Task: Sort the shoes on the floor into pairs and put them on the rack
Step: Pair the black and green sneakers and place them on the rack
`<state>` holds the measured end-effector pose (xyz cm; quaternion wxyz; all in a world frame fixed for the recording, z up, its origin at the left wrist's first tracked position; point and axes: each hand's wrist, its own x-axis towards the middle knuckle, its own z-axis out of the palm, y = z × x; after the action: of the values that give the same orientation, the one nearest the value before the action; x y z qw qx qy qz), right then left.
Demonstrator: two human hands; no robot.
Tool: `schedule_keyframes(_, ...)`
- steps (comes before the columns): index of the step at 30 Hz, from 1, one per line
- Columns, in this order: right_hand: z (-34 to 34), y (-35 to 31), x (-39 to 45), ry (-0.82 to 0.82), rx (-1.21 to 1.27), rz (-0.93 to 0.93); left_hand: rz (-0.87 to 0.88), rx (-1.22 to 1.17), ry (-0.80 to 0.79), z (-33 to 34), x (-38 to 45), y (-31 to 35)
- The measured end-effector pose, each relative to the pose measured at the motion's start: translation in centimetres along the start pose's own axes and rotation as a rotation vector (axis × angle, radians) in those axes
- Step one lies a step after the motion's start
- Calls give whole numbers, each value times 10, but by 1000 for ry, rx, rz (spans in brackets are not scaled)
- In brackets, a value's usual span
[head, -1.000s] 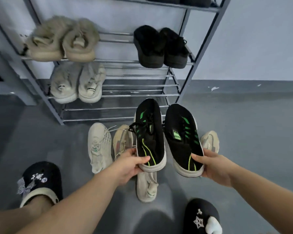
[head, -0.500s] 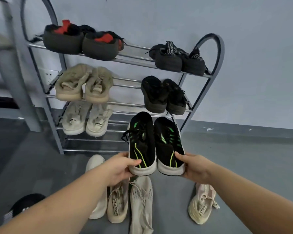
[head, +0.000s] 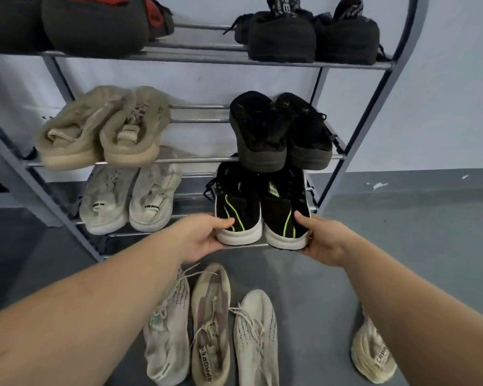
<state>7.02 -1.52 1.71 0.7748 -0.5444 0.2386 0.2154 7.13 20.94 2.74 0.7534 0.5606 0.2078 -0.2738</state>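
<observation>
Left hand [head: 204, 235] grips left black green-striped white-soled sneaker [head: 237, 207], right hand [head: 322, 238] grips its mate [head: 286, 210], heels at grey metal rack [head: 374, 107] lower shelf's front right edge.

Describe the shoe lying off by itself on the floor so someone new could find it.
Start at the grey metal shoe rack and look down at the grey floor. Three pale sneakers lie together below the rack; the cream knit sneaker lies alone to their right, partly hidden under the right forearm, with black heel lettering.

Black sneakers [head: 262, 207], neon-green stripes, white soles.
</observation>
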Motion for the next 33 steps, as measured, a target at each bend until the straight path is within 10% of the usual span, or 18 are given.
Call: schedule_keyframes(33, -3, 0, 87, 445, -441, -316, 330, 127, 266, 26, 100, -31)
